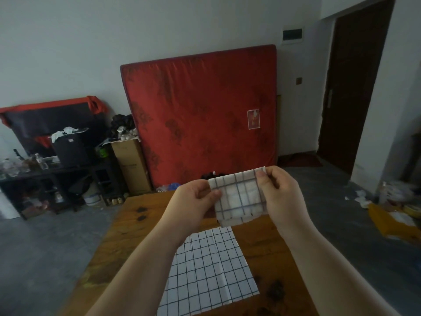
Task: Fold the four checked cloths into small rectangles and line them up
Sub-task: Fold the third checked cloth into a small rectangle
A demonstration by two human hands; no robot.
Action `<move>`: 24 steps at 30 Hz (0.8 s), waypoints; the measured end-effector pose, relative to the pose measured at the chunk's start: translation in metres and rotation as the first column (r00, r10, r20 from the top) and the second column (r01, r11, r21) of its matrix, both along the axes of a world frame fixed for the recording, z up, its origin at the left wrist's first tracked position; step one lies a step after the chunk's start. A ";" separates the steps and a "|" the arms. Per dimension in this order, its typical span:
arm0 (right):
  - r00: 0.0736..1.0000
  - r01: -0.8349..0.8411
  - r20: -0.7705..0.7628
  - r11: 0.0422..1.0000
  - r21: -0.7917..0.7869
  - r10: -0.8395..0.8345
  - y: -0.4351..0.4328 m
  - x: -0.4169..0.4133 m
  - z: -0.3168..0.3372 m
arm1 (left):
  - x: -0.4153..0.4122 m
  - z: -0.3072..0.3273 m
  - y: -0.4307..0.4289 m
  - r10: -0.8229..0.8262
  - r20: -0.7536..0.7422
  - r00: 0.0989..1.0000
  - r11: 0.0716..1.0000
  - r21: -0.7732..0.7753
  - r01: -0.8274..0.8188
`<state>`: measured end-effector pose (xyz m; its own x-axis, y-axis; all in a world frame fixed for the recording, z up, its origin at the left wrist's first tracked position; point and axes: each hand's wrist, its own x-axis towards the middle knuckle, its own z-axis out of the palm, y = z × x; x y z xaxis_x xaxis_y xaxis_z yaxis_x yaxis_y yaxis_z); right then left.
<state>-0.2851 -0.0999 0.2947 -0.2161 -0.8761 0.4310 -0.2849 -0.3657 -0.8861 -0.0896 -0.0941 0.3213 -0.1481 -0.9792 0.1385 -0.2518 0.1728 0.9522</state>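
A folded cloth (239, 197) was held up above the far part of the table (268, 247), between the left hand (196, 197) at its left edge and the right hand (282, 195) at its right edge. A spread cloth (209, 270) lay flat on the table nearer the person, below the held one. Behind the table a mattress (200, 115) stood upright against the wall, with a box (132, 167) just beside it on its left, a low rack (45, 179) farther left along the same wall, and a door (355, 87) to the mattress's right, well apart from the table.
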 end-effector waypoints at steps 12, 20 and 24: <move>0.968 -0.151 -0.207 0.988 -0.032 0.142 0.002 0.004 0.002 | -0.022 0.018 -0.014 0.094 0.396 0.914 0.954 -0.297 0.031; 0.988 -0.138 -0.072 0.990 0.000 0.138 -0.001 -0.006 0.008 | -0.016 0.008 -0.014 0.093 0.294 0.951 0.975 -0.222 -0.026; 0.985 -0.170 -0.017 0.985 0.011 0.171 -0.002 -0.004 0.010 | 0.003 -0.001 -0.015 0.166 0.206 0.964 0.976 -0.175 -0.131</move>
